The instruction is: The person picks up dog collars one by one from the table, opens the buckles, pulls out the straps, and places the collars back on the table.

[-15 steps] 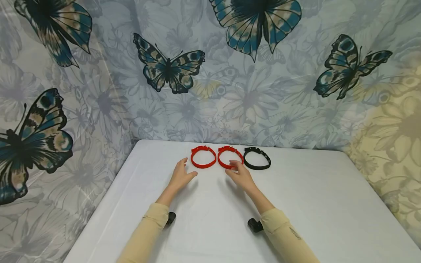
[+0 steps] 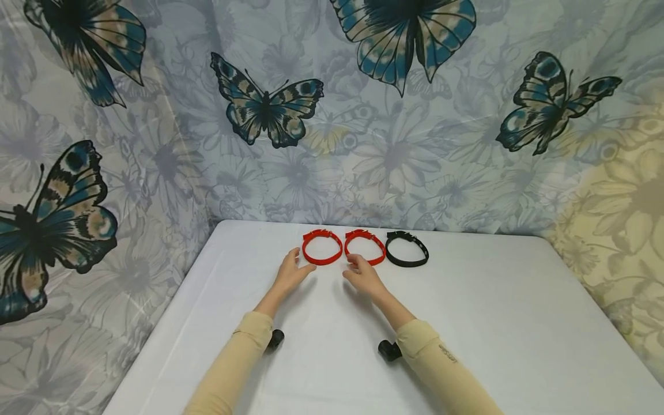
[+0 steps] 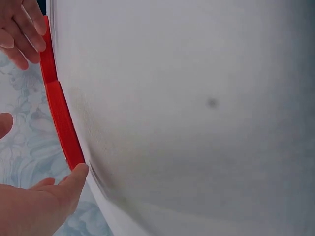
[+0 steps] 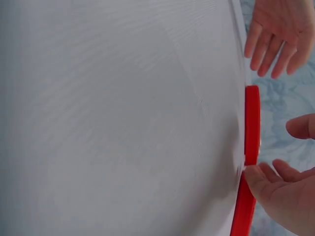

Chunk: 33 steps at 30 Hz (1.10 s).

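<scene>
Three buckled collars lie in a row near the table's far edge: a red collar [image 2: 322,261] on the left, another red collar [image 2: 377,260] in the middle and a black collar [image 2: 407,263] on the right. My left hand [image 2: 291,275] is at the left red collar's near left side, fingers spread and holding nothing. In front of the middle red collar, my right hand [image 2: 365,279] has its fingers loosely bent, also holding nothing. The left wrist view shows the left fingertips [image 3: 80,170] close by a red band; whether they touch it, I cannot tell.
A white-covered table [image 2: 508,323] extends under both arms. Behind it hangs a butterfly-and-flower-patterned cloth [image 2: 394,144], which also covers both sides. Below the wrists are small black devices [image 2: 389,350].
My right hand has moved left, from the middle red collar's right side toward its left. The left hand has shifted slightly right. The collars keep their places on the table.
</scene>
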Each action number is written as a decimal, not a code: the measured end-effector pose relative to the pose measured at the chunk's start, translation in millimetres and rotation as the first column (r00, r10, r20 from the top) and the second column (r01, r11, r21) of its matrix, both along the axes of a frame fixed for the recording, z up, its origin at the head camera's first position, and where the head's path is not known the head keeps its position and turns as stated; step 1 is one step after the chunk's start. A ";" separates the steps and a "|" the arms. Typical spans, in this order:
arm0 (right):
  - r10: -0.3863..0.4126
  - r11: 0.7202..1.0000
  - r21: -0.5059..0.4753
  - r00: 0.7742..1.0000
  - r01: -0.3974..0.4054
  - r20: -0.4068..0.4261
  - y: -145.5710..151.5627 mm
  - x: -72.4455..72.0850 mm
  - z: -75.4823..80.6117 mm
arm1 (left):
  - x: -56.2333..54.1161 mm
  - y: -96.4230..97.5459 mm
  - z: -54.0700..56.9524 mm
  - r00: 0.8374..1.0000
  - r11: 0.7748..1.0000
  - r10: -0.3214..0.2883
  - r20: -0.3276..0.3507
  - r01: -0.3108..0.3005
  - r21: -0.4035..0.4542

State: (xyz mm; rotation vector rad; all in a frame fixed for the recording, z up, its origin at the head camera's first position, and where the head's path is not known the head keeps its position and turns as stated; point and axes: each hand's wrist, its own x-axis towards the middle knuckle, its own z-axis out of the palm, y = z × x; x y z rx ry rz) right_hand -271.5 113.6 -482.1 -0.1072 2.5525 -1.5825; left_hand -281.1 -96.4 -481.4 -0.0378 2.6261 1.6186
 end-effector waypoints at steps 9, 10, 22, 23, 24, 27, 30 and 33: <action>-0.019 0.999 -0.042 0.996 0.022 0.087 -14.8 -11.3 0.1 | -8.3 6.1 -4.8 1.000 0.999 0.023 0.014 -0.024 0.031; -0.015 0.999 -0.039 0.996 0.019 0.089 -16.1 -12.8 -0.6 | -9.6 6.4 -5.6 1.000 0.999 0.024 0.017 -0.025 0.030; -0.016 0.999 -0.040 0.994 0.021 0.112 -28.3 -21.2 -5.1 | -18.9 8.6 -12.8 0.996 0.996 0.056 0.069 -0.061 0.063; -0.021 0.999 -0.036 0.994 0.025 0.109 -29.0 -21.5 -5.4 | -19.0 8.7 -12.7 0.996 0.995 0.060 0.072 -0.065 0.072; -0.026 0.999 -0.033 0.994 0.030 0.104 -29.7 -22.2 -6.0 | -19.5 8.7 -13.0 0.995 0.994 0.065 0.074 -0.070 0.079; -0.037 0.998 -0.038 0.995 0.041 0.096 -30.3 -22.5 -6.5 | -21.0 9.1 -13.5 0.993 0.991 0.083 0.078 -0.090 0.095; -0.040 0.998 -0.047 0.995 0.044 0.094 -30.6 -22.2 -6.2 | -23.3 9.3 -14.1 0.992 0.989 0.105 0.068 -0.111 0.100; -0.041 0.998 -0.051 0.995 0.046 0.092 -31.8 -22.6 -5.0 | -24.4 9.9 -13.3 0.990 0.985 0.125 0.062 -0.131 0.108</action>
